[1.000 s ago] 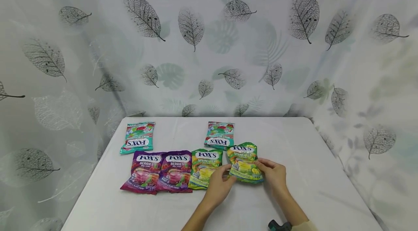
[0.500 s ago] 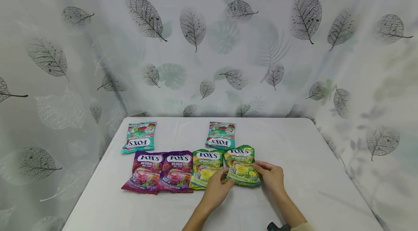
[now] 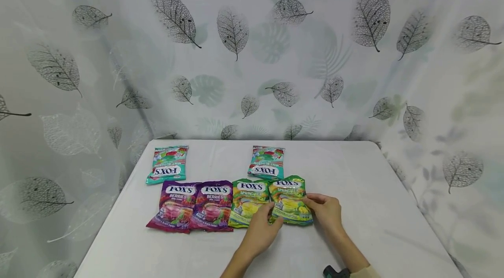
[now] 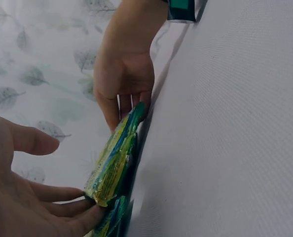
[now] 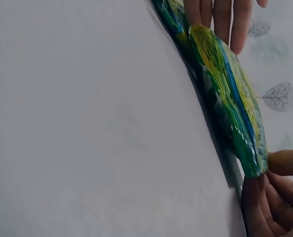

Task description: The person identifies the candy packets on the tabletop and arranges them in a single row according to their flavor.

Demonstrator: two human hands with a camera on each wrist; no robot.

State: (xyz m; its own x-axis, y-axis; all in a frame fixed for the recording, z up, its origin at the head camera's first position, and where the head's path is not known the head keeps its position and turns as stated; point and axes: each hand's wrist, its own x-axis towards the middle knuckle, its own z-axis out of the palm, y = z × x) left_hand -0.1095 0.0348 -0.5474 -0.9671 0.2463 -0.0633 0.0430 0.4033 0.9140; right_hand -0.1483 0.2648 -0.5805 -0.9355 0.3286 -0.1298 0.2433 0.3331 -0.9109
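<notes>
One Fox's Spring Tea bag, on the white table, right end of the row, beside a second Spring Tea bag; my right hand, pinching the first bag's right edge; my left hand, fingers extended against its left edge, thumb spread apart; two purple Berries bags, further left.

Soft light, faint shadows; dimmer wrist views
</notes>
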